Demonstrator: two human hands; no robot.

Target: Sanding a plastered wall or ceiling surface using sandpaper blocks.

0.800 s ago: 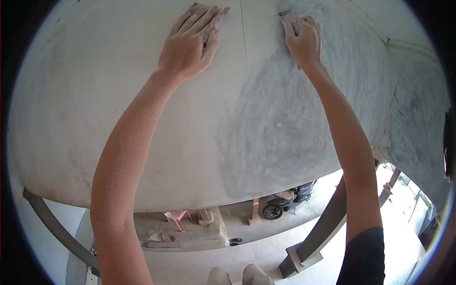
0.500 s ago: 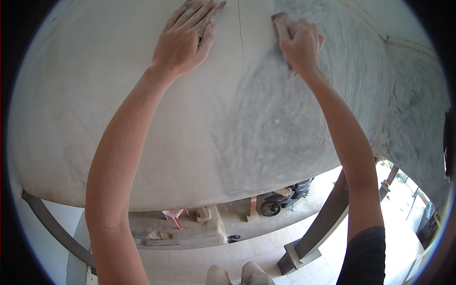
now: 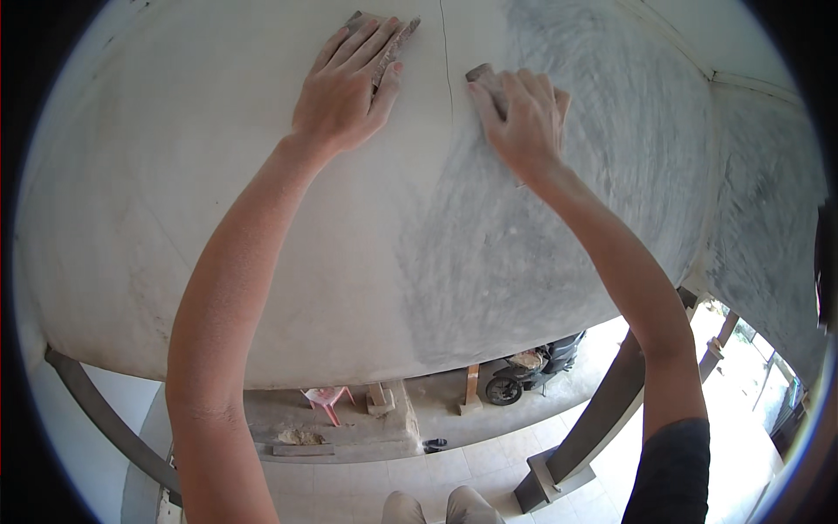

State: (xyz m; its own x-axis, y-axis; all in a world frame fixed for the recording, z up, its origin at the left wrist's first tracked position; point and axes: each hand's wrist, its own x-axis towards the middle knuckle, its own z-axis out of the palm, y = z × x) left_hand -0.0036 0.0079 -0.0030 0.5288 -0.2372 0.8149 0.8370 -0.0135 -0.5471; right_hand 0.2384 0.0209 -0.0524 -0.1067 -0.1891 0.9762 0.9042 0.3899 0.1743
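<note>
My left hand (image 3: 339, 98) lies with its fingers stretched over a dusty, rough-edged piece of sandpaper (image 3: 397, 54), pressing it against the pale wall surface (image 3: 349, 262). The thumb rests along the sandpaper's edge. To the right, my right hand (image 3: 524, 122) is closed round a second, grey-brown piece of sandpaper (image 3: 479, 73). One corner sticks out past the thumb, and most of it is hidden under the palm and fingers. That piece touches the wall where smooth off-white meets a grey area with swirl marks (image 3: 524, 253). A thin dark crack (image 3: 448, 65) runs down between my hands.
Far below the wall's lower edge are a pink plastic chair (image 3: 327, 402), a motorcycle (image 3: 524, 371), a wooden post (image 3: 471, 389) and a pair of dark shoes (image 3: 434, 445). A grey beam (image 3: 594, 419) slants at the lower right. Another wall (image 3: 764, 210) adjoins at the right.
My right hand has swept left and down over the wall with its sandpaper, closer to the crack. My left hand keeps its place on the wall; the whole view has shifted slightly.
</note>
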